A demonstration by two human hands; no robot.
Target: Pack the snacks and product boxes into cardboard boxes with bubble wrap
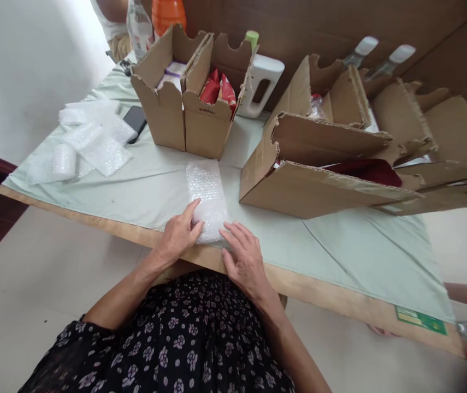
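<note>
A flat rectangle of bubble wrap (209, 191) lies on the pale green cloth at the table's front edge, directly before me. Fingers of my left hand (179, 229) rest along its left side, spread apart. At its lower right corner is my right hand (243, 256), with fingers loosely stretched and the tips touching or just beside the wrap. Neither hand grips anything. Whether something lies inside the bubble wrap, I cannot tell.
More bubble wrap pieces (98, 134) and a white roll-like bundle (64, 162) lie left, near a dark phone (135, 121). Cardboard boxes (204, 125) holding packets stand behind; a wider cardboard box (319, 191) is at right. A white jug (262, 82) and bottles stand at the back.
</note>
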